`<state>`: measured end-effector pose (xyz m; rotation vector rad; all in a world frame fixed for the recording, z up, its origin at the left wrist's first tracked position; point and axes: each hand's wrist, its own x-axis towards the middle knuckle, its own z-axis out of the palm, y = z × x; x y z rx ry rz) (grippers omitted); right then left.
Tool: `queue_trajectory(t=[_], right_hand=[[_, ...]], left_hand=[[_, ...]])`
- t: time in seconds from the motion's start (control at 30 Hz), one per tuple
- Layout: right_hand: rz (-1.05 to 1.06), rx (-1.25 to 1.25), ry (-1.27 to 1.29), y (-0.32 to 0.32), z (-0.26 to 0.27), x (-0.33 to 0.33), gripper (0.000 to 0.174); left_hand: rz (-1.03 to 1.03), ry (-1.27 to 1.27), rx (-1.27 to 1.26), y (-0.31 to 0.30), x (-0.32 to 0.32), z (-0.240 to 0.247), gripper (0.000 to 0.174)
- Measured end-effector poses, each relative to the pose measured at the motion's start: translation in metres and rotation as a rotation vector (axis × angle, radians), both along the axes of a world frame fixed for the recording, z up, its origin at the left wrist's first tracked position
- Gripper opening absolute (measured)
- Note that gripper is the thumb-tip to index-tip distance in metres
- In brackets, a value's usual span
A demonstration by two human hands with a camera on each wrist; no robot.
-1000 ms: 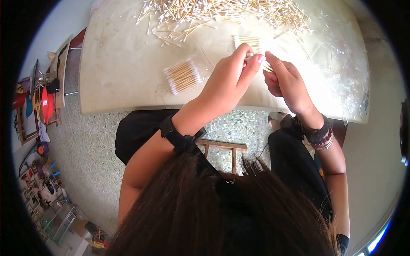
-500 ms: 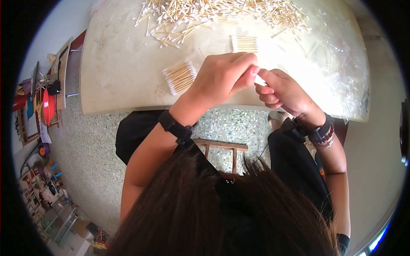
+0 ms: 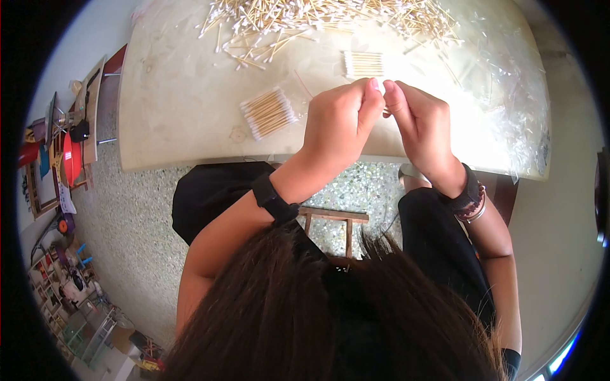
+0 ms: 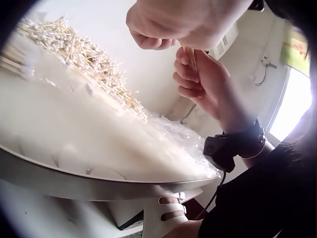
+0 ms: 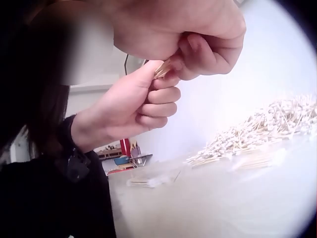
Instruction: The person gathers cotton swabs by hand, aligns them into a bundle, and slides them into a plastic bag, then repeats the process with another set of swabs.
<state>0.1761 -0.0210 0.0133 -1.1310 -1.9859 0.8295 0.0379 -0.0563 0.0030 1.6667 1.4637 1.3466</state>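
Note:
Both hands meet above the near part of the table, thumb tips side by side. A small bunch of cotton swabs (image 5: pixel 162 70) spans the gap between them, mostly hidden by the fingers. My left hand (image 3: pixel 337 120) pinches one end of it between thumb and curled fingers. At the other end my right hand (image 3: pixel 424 127) grips the swabs, its fingers folded in, as the left wrist view shows. Just beyond the hands lies a small row of swabs (image 3: pixel 364 64). A bigger flat, neatly lined-up batch of swabs (image 3: pixel 268 113) rests left of my left hand.
A big loose heap of cotton swabs (image 3: pixel 330 16) covers the far side of the table (image 3: pixel 184 120). Crumpled clear plastic bags (image 3: pixel 518 120) lie along the right side. A thin reddish stick (image 3: pixel 303 83) is near the lined-up batch. A wooden stool (image 3: pixel 327 216) stands below the table's front edge.
The hands dipped toward me, then rose away again, and turned so both thumbs now point away from me. White swab tips that showed between them are now mostly covered.

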Motion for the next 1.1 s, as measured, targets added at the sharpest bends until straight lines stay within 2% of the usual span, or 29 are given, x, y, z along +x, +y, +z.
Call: queue_trajectory(t=[0.07,0.13,0.27,0.3,0.33,0.37,0.4,0.47,0.53,0.57,0.63,0.7,0.77,0.8,0.87,0.9,0.93,0.97,1.03,1.1], right_hand=[[0.008,-0.023,-0.011,0.001,0.000,0.000,0.046],[0.055,-0.358,0.004,0.005,-0.004,0.004,0.045],[0.097,-0.421,-0.085,0.015,-0.020,0.012,0.043],[0.120,-0.323,-0.200,0.019,-0.028,0.016,0.041],[0.141,-0.226,-0.315,0.021,-0.034,0.019,0.038],[0.142,-0.225,-0.316,0.021,-0.039,0.022,0.038],[0.170,-0.178,-0.390,0.022,-0.043,0.023,0.033],[0.199,-0.135,-0.460,0.022,-0.049,0.023,0.029],[0.151,0.049,-0.540,0.021,-0.053,0.025,0.022],[0.147,0.045,-0.542,0.022,-0.053,0.026,0.022],[0.114,0.189,-0.611,0.023,-0.053,0.028,0.020],[0.097,0.173,-0.645,0.023,-0.048,0.029,0.019],[0.078,0.162,-0.685,0.021,-0.039,0.032,0.019],[0.089,0.194,-0.669,0.019,-0.033,0.033,0.024],[0.101,0.231,-0.653,0.011,-0.029,0.035,0.030],[0.148,0.269,-0.627,0.006,-0.029,0.036,0.041],[0.193,0.306,-0.603,0.001,-0.030,0.038,0.052],[0.188,0.306,-0.608,-0.003,-0.031,0.038,0.052],[0.281,0.264,-0.701,-0.011,-0.036,0.035,0.064],[0.300,0.241,-0.737,-0.015,-0.049,0.035,0.065]], left_hand=[[-0.044,-0.039,-0.008,-0.001,0.000,0.000,0.030],[-0.072,-0.026,-0.002,0.000,-0.002,-0.003,0.029],[-0.163,0.007,-0.066,0.003,-0.004,-0.025,0.033],[-0.161,0.006,-0.062,0.004,-0.003,-0.036,0.033],[-0.130,0.151,-0.019,0.006,-0.001,-0.048,0.029],[-0.096,0.297,0.023,0.006,-0.001,-0.058,0.025],[-0.094,0.298,0.023,0.007,-0.001,-0.062,0.025],[-0.068,0.584,0.084,0.007,-0.001,-0.071,0.018],[-0.053,0.632,0.119,0.010,-0.001,-0.073,0.017],[-0.034,0.680,0.158,0.012,-0.002,-0.075,0.016],[-0.054,0.687,0.175,0.019,-0.008,-0.079,0.015],[-0.072,0.698,0.192,0.019,-0.014,-0.077,0.016],[-0.051,0.717,0.044,0.017,-0.016,-0.068,0.018],[-0.052,0.717,0.046,0.016,-0.016,-0.064,0.018],[-0.027,0.645,-0.022,0.009,-0.015,-0.056,0.035],[-0.029,0.644,-0.021,0.004,-0.013,-0.055,0.035],[-0.038,0.729,-0.009,-0.003,-0.011,-0.053,0.044],[-0.048,0.814,0.005,-0.008,-0.008,-0.052,0.053],[-0.121,0.838,-0.045,-0.018,-0.003,-0.053,0.059],[-0.191,0.867,-0.106,-0.025,0.000,-0.058,0.064]])
